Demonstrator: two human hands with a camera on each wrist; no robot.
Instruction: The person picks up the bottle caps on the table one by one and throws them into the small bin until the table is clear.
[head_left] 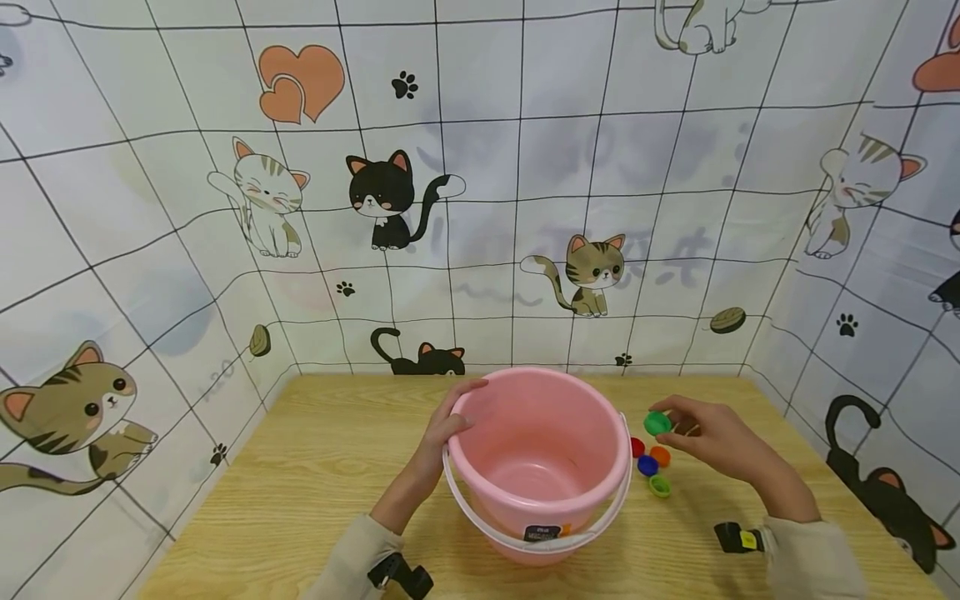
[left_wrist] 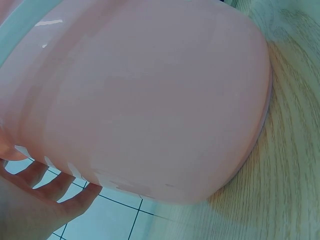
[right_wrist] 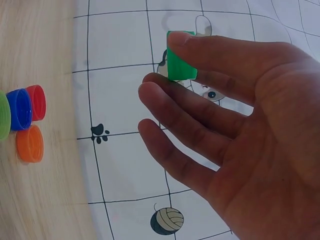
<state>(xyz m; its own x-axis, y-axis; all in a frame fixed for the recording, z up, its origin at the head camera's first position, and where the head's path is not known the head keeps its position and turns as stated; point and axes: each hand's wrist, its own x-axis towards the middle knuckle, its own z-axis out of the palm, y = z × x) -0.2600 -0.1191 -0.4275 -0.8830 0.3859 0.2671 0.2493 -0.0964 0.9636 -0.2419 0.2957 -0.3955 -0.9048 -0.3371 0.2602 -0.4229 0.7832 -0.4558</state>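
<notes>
Head view: the left grip [head_left: 441, 429] holds the pink bucket [head_left: 540, 467] by its rim; the right grip [head_left: 716, 435] pinches a lifted green cup [head_left: 657, 423]. Four other cups [head_left: 648, 466] lie on the tabletop [head_left: 337, 467], none visible inside the bucket; work seems barely begun. Left wrist: the bucket stands upright. Right wrist: the green cup is airborne.

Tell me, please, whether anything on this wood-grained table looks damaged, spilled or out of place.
Nothing stands out: no spill or damage shows, the pink plastic bucket stands on the table, and the four small, round, colourful plastic cups sit clustered beside it.
</notes>
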